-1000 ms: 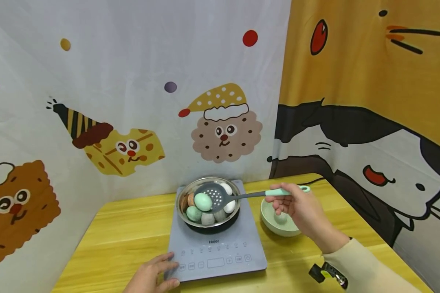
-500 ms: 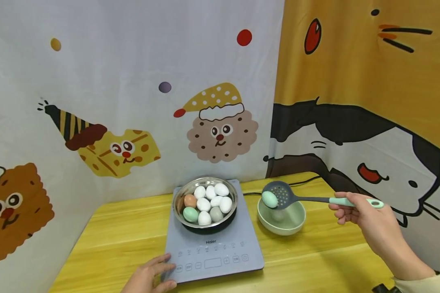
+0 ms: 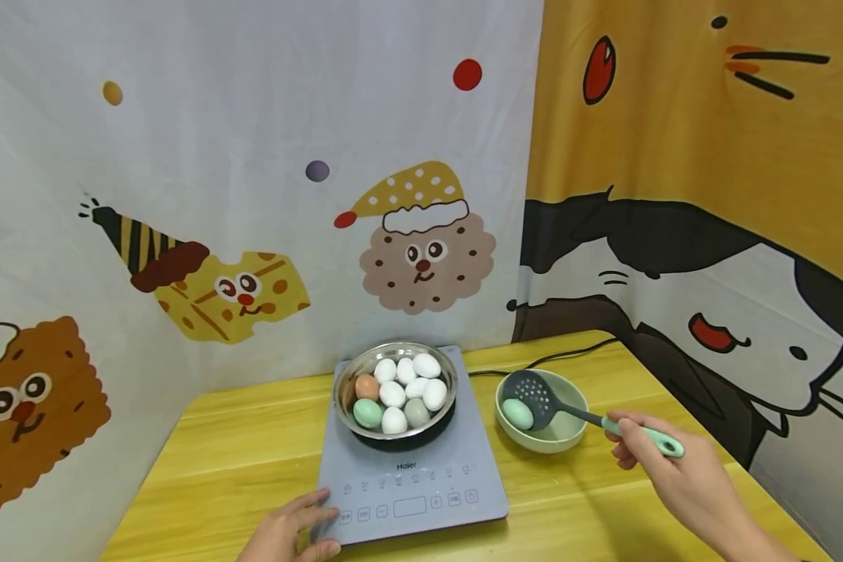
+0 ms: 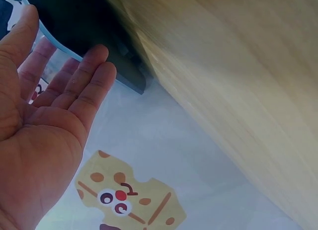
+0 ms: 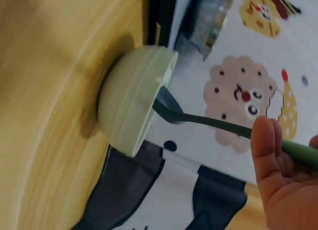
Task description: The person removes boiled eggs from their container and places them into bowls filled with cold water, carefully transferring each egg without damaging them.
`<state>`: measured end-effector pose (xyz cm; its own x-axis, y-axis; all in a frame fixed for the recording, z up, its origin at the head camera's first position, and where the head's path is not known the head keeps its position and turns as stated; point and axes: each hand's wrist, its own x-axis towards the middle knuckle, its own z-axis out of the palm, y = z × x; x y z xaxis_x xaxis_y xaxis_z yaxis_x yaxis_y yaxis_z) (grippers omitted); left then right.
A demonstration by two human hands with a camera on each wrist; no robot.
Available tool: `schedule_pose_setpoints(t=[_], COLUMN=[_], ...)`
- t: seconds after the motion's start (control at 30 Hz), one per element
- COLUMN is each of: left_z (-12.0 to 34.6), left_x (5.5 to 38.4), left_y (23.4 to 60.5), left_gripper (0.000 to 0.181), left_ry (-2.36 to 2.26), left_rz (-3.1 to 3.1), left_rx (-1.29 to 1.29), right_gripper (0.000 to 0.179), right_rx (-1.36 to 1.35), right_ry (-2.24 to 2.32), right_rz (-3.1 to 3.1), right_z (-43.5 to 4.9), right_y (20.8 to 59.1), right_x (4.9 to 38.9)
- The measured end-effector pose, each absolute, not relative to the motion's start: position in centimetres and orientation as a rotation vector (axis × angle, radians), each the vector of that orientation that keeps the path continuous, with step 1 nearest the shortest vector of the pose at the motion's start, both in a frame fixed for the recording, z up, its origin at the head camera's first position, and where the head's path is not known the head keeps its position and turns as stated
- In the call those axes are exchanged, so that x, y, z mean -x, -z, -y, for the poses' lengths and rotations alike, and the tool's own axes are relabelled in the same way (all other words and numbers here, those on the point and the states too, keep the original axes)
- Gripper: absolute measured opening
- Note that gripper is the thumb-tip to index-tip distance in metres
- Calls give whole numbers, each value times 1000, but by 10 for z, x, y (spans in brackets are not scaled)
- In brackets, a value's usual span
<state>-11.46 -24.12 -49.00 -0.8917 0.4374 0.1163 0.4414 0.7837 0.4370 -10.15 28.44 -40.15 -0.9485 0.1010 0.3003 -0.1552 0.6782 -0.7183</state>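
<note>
So the right hand point(image 3: 674, 472) has a grip on the mint handle of a slotted skimmer point(image 3: 541, 396), and its dark gray head is tipped down inside the rim of a pale green bowl point(image 3: 539, 446). There's a mint-green egg point(image 3: 517, 414) sitting on the left side of that head, though I can't tell if it's touching the bowl. Left hand point(image 3: 286, 529) isn't gripping anything, fingers pretty straight and a bit spread, resting at the near left corner of a Haier induction cooktop point(image 3: 421, 485). On the cooktop there's a shallow steel pan point(image 3: 342, 402) with a bunch of white eggs point(image 3: 392, 394), plus one brown egg point(image 3: 367, 387), one green egg point(image 3: 368, 414) and one grayish egg point(image 3: 417, 412). Black cable point(image 3: 576, 355) runs behind the bowl on the yellowish wooden table point(image 3: 239, 453).
</note>
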Motion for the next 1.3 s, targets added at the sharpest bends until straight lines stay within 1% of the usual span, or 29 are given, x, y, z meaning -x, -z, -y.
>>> schedule_pose_setpoints(t=[0.07, 0.1, 0.17, 0.27, 0.37, 0.43, 0.5, 0.53, 0.57, 0.63, 0.77, 0.87, 0.93, 1.07, 1.2, 1.3], left_z=[241, 241, 241, 241, 241, 241, 240, 240, 240, 239, 240, 244, 247, 249, 243, 239], left_x=[115, 115, 115, 114, 113, 113, 114, 114, 114, 114, 117, 120, 122, 124, 121, 121], left_y=[490, 490, 490, 491, 490, 489, 488, 486, 485, 484, 488, 498, 505, 509, 492, 479], left_gripper=[48, 48, 49, 48, 48, 48, 48, 48, 48, 47, 49, 52, 53, 51, 50, 49], left_ry=[725, 726, 723, 723, 728, 738, 740, 741, 740, 747, 764, 776, 777, 774, 810, 811], left_rz=[2962, 2963, 2959, 2949, 2948, 2963, 2974, 2981, 2987, 2987, 3021, 3049, 3051, 3009, 3059, 3083], left_rx=[722, 721, 723, 733, 729, 706, 687, 679, 670, 668, 679, 701, 709, 699, 666, 650], right_gripper=[21, 19, 20, 30, 20, 22, 21, 23, 27, 45, 36, 25, 21, 22, 23, 25], right_rx=[-170, -233, -358, -542, -706, -748, -737, -735, -734, -743, -922, -1072, -1145, -1268, -1329, -1312], right_ry=[-1026, -958, -827, -630, -514, -506, -589, -650, -711, -832, -997, -989, -938, -828, -719, -673], right_rz=[2536, 2514, 2460, 2373, 2250, 2200, 2181, 2166, 2154, 2121, 1987, 1928, 1932, 1960, 1967, 1993], right_z=[-278, -276, -273, -273, -275, -274, -270, -267, -263, -251, -216, -186, -169, -145, -134, -127], right_y=[404, 405, 406, 404, 399, 391, 382, 378, 374, 368, 368, 373, 375, 377, 375, 372], right_x=[98, 96, 93, 92, 95, 97, 98, 99, 101, 107, 125, 138, 145, 156, 162, 164])
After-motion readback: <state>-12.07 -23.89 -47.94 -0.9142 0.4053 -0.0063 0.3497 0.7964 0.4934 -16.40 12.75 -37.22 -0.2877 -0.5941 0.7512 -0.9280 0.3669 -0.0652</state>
